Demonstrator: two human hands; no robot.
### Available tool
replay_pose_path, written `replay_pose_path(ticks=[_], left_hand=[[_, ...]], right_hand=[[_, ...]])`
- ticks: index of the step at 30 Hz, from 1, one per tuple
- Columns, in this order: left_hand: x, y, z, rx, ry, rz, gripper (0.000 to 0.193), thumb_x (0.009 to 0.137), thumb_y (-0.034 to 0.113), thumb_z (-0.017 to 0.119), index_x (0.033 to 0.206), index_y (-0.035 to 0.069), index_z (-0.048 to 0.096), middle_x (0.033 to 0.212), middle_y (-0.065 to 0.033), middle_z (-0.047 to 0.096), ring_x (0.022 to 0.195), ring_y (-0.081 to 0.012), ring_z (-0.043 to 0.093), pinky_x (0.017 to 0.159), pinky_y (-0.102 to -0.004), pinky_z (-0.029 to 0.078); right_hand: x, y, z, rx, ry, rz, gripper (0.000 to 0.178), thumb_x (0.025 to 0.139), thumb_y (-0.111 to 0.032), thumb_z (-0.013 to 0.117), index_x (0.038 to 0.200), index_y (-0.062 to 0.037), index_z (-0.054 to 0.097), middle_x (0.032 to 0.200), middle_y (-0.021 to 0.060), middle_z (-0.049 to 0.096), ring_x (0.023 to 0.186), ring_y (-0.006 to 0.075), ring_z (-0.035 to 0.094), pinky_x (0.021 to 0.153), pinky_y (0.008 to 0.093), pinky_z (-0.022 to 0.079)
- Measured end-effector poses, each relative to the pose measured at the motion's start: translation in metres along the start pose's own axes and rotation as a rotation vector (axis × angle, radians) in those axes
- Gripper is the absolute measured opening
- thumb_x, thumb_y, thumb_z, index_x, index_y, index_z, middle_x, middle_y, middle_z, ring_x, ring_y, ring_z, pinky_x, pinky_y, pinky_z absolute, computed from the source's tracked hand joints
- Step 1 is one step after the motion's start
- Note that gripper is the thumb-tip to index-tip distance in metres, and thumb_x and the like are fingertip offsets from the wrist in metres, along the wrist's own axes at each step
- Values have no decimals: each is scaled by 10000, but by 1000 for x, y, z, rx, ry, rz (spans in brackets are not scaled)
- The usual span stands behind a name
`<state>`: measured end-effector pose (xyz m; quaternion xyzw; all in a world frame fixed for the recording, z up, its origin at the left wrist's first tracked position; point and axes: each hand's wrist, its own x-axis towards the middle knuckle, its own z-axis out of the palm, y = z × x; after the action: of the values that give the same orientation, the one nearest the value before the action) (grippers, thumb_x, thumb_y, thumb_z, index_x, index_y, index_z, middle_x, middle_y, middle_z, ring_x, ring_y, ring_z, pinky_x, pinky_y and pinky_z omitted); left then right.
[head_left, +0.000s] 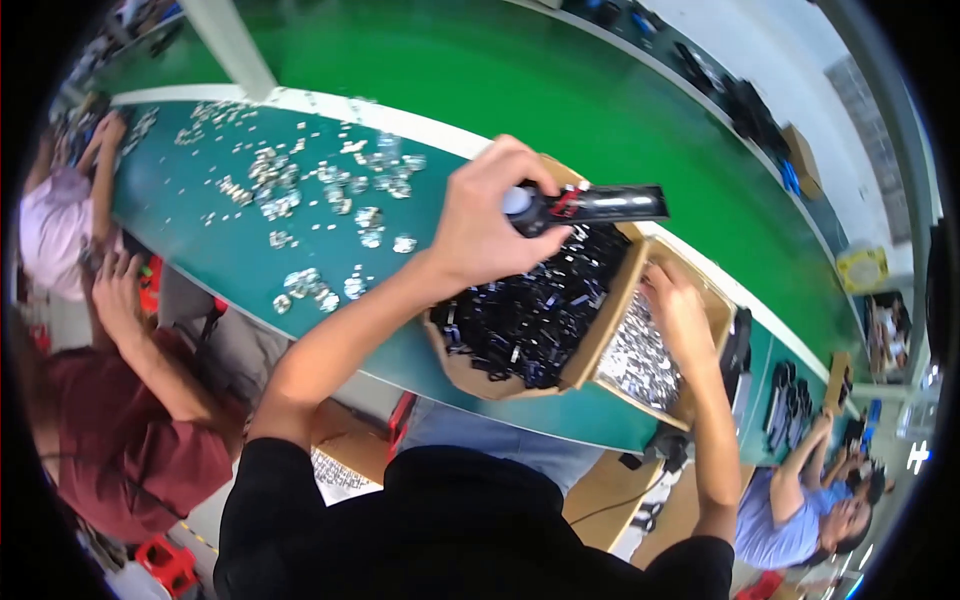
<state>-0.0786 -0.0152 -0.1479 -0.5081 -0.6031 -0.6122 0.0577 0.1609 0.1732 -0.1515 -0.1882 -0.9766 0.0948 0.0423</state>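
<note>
My left hand [490, 205] is closed round a black, elongated device [610, 203] with a pale round end and some red wires at its middle. It holds the device above an open carton of small black parts [535, 310]. In the adjoining cardboard box, small silvery parts [640, 355] are heaped. My right hand [678, 305] reaches over that box, with its fingers drawn together near the far wall. Whatever sits between those fingertips, if anything, is too small to make out.
Loose silvery pieces and small clear bags [275, 180] are scattered across the green table [200, 255] to the left. Co-workers sit on both sides. Several black devices [790, 405] lie at the right. A green belt [400, 60] runs behind a white rail.
</note>
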Motion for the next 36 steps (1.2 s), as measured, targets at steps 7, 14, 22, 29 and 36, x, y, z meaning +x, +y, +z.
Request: replay_pose_path(ticks=[7,14,22,29,36], left_hand=[[-2,0,-4,-15,-10,-22,418,617,91,826,1024,86,733,956,-65,629,831,-226,670,740,-327,550],[-7,-5,3,-113,32,79,344,619,10,757,955,83,737,953,-65,640,832,-237,674,723,-328,567],[-14,-8,6,-20,36,164,428,595,9,762,1018,42,701,974,-92,585,865,-281,634,734,-381,541],[-15,-2,0,78,75,80,286,617,38,778,867,96,653,957,-88,580,802,-263,647,669,-359,540],[-12,-4,5,160,105,210,277,595,32,800,820,84,646,947,-89,594,806,-257,661,654,-346,546]], right_hand=[[12,8,5,-44,-42,-162,124,902,-102,618,980,-8,602,1008,182,610,852,401,642,730,485,518],[11,-11,-46,128,69,-23,79,851,27,622,928,37,633,914,205,657,801,342,638,743,394,497],[50,-76,-59,291,502,-362,80,880,66,653,956,40,651,837,113,645,696,178,597,642,283,486],[72,-105,-33,280,561,-284,77,844,0,718,880,1,649,863,105,663,768,235,618,695,362,492],[70,-105,-30,77,642,-279,108,799,-82,774,858,-74,685,829,42,674,781,234,569,731,359,407]])
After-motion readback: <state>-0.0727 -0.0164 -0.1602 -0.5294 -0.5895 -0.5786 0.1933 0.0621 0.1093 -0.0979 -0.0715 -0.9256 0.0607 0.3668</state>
